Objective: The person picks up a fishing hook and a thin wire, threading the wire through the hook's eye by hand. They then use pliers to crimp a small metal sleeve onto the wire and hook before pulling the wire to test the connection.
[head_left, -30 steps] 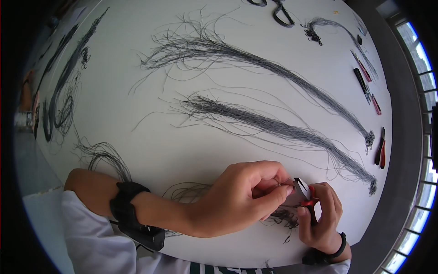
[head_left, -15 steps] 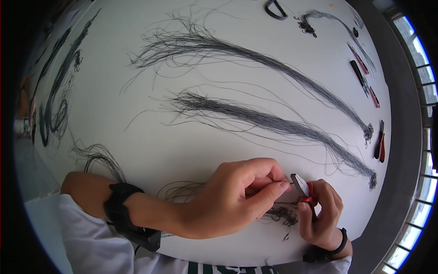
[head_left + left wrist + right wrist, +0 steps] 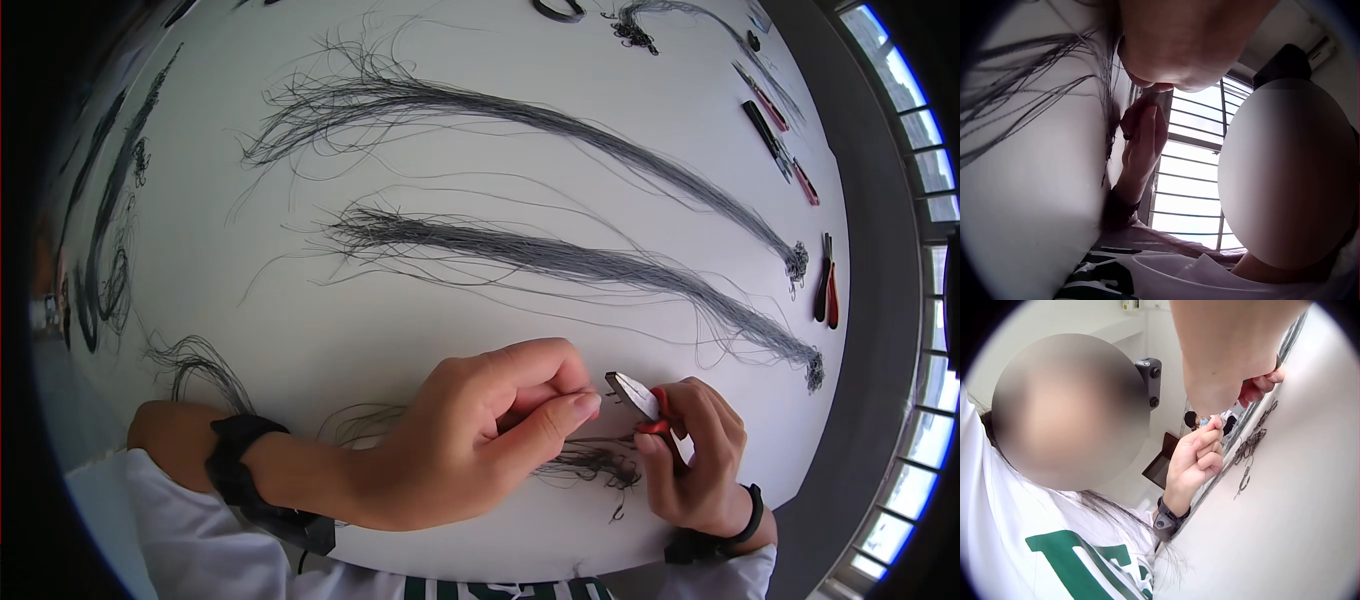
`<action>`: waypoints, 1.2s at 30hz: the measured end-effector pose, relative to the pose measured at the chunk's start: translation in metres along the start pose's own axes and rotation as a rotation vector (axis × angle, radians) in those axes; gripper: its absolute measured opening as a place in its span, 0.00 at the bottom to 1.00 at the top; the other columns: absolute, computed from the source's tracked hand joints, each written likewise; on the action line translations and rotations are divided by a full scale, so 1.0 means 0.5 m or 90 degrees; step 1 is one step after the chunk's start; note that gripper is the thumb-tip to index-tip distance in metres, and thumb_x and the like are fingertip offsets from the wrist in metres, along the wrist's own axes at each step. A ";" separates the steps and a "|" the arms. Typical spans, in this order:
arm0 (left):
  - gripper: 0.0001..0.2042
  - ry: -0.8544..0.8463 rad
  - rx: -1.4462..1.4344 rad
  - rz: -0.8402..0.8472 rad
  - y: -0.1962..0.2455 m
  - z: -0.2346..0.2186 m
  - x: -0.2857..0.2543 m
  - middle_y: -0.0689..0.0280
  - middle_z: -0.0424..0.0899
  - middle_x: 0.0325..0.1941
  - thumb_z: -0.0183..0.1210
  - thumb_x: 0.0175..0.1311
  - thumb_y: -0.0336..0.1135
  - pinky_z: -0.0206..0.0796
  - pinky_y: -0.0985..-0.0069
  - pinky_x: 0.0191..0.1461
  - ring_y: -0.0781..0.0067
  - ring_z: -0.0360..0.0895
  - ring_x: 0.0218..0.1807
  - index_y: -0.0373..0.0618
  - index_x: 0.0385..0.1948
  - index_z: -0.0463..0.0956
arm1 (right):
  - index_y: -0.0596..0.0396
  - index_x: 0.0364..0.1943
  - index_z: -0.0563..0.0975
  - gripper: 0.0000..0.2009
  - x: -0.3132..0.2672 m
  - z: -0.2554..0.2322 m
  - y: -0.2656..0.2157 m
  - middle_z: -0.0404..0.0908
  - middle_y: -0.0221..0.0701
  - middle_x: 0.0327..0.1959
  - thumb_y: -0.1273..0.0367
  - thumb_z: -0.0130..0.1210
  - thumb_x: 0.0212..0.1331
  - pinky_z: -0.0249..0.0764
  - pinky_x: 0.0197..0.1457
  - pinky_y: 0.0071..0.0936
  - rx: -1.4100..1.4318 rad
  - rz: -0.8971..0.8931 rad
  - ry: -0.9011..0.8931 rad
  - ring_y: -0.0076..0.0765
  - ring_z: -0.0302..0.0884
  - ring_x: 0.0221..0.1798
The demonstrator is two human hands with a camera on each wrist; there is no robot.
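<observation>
In the head view my left hand (image 3: 500,440) has thumb and index fingertip pressed together, pinching a thin fishing line mostly hidden by the fingers. My right hand (image 3: 700,460) grips red-handled pliers (image 3: 636,396), whose tip points at the left fingertips, a small gap away. Tiny dark hooks (image 3: 613,398) show just below the pliers' tip. Under and beside the hands lies a dark bundle of hooked lines (image 3: 598,464), with one loose fishhook (image 3: 617,514) near it. In the right wrist view the left hand (image 3: 1194,459) pinches at its fingertips.
Two long bundles of dark line, the upper (image 3: 560,125) and lower (image 3: 560,258), stretch across the white table with hooks clustered at their right ends. Second pliers (image 3: 826,290) and several slim tools (image 3: 768,130) lie along the right edge. More strands (image 3: 105,230) lie at far left.
The pliers' jaws stood apart at the left fingertips and have closed. The pliers have turned further to the left. Both hands appear further left as the head view shifts.
</observation>
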State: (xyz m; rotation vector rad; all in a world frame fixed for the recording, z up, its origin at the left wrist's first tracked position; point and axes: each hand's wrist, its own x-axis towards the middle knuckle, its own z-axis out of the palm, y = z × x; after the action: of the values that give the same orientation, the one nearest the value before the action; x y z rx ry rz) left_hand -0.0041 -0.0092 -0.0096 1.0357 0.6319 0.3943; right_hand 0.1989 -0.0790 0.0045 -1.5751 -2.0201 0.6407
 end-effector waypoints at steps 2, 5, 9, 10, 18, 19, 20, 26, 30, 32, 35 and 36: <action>0.04 0.000 -0.002 -0.006 0.002 0.001 0.000 0.72 0.67 0.19 0.47 0.66 0.27 0.51 0.87 0.22 0.88 0.60 0.19 0.35 0.34 0.68 | 0.63 0.32 0.72 0.13 -0.001 0.000 0.003 0.68 0.33 0.19 0.74 0.61 0.41 0.61 0.21 0.27 0.005 0.001 0.005 0.34 0.64 0.18; 0.05 0.008 -0.012 -0.039 0.010 0.006 -0.001 0.70 0.70 0.21 0.47 0.66 0.27 0.54 0.87 0.23 0.87 0.62 0.19 0.34 0.34 0.69 | 0.63 0.32 0.72 0.13 -0.002 -0.001 0.010 0.68 0.33 0.19 0.73 0.61 0.41 0.61 0.21 0.27 0.011 -0.017 0.014 0.34 0.65 0.18; 0.05 -0.003 -0.057 -0.087 0.018 0.004 -0.001 0.66 0.75 0.27 0.48 0.65 0.27 0.58 0.86 0.24 0.86 0.66 0.20 0.34 0.35 0.69 | 0.62 0.32 0.72 0.13 0.000 0.000 0.017 0.69 0.32 0.20 0.71 0.62 0.42 0.61 0.21 0.27 -0.019 -0.070 0.034 0.33 0.65 0.19; 0.05 -0.006 -0.055 -0.089 0.019 0.004 0.000 0.66 0.75 0.27 0.48 0.65 0.27 0.58 0.86 0.24 0.86 0.66 0.20 0.34 0.35 0.69 | 0.62 0.32 0.72 0.13 0.000 -0.001 0.017 0.69 0.32 0.20 0.71 0.62 0.42 0.61 0.21 0.27 -0.019 -0.067 0.037 0.33 0.65 0.19; 0.06 -0.016 -0.041 -0.093 0.019 0.001 0.000 0.61 0.78 0.31 0.47 0.64 0.25 0.60 0.85 0.24 0.85 0.67 0.20 0.31 0.38 0.68 | 0.61 0.32 0.73 0.15 0.001 0.002 0.020 0.71 0.30 0.21 0.68 0.63 0.41 0.61 0.22 0.26 -0.064 -0.123 0.051 0.32 0.65 0.19; 0.06 -0.017 -0.040 -0.094 0.020 0.001 0.000 0.61 0.78 0.31 0.47 0.64 0.25 0.60 0.85 0.24 0.85 0.67 0.20 0.31 0.38 0.68 | 0.61 0.32 0.73 0.15 0.001 0.003 0.020 0.71 0.30 0.21 0.68 0.63 0.41 0.61 0.22 0.26 -0.063 -0.123 0.052 0.32 0.65 0.19; 0.07 -0.019 -0.033 -0.101 0.023 0.001 -0.001 0.61 0.78 0.31 0.47 0.64 0.25 0.60 0.85 0.24 0.85 0.67 0.21 0.31 0.39 0.68 | 0.61 0.32 0.73 0.15 0.002 0.003 0.019 0.71 0.30 0.21 0.68 0.63 0.41 0.61 0.22 0.26 -0.064 -0.127 0.055 0.31 0.65 0.19; 0.07 -0.018 -0.013 -0.094 0.019 0.001 -0.001 0.62 0.78 0.29 0.47 0.64 0.25 0.60 0.85 0.24 0.85 0.67 0.20 0.31 0.39 0.69 | 0.61 0.33 0.73 0.16 0.002 0.004 0.019 0.71 0.31 0.23 0.68 0.63 0.41 0.59 0.23 0.26 -0.065 -0.123 0.040 0.32 0.65 0.20; 0.07 0.008 -0.025 -0.086 0.019 0.005 0.000 0.64 0.77 0.26 0.48 0.64 0.25 0.58 0.86 0.23 0.86 0.66 0.19 0.31 0.38 0.69 | 0.62 0.34 0.73 0.17 0.004 0.007 0.021 0.71 0.33 0.25 0.67 0.64 0.40 0.59 0.25 0.28 -0.067 -0.108 0.056 0.34 0.65 0.23; 0.07 0.016 -0.028 -0.082 0.019 0.007 0.000 0.65 0.76 0.25 0.48 0.64 0.25 0.58 0.86 0.23 0.86 0.66 0.19 0.31 0.38 0.69 | 0.62 0.34 0.73 0.17 0.003 0.006 0.022 0.71 0.33 0.25 0.67 0.64 0.40 0.59 0.25 0.29 -0.059 -0.106 0.058 0.35 0.65 0.23; 0.07 0.028 -0.036 -0.076 0.017 0.008 -0.002 0.65 0.76 0.25 0.48 0.64 0.26 0.56 0.86 0.22 0.86 0.65 0.18 0.31 0.38 0.69 | 0.62 0.34 0.73 0.17 0.002 0.005 0.020 0.71 0.34 0.25 0.67 0.63 0.40 0.59 0.25 0.29 -0.045 -0.101 0.053 0.35 0.65 0.23; 0.07 0.033 -0.040 -0.075 0.016 0.008 -0.002 0.65 0.76 0.25 0.48 0.64 0.26 0.56 0.86 0.22 0.87 0.65 0.18 0.31 0.38 0.69 | 0.62 0.34 0.73 0.17 0.002 0.004 0.019 0.72 0.34 0.25 0.68 0.63 0.40 0.60 0.26 0.29 -0.038 -0.097 0.046 0.35 0.65 0.23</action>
State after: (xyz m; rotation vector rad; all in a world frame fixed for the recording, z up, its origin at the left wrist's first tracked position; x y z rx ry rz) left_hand -0.0025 -0.0087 -0.0007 0.9265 0.7192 0.3357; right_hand 0.2043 -0.0759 -0.0030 -1.4381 -2.0983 0.4625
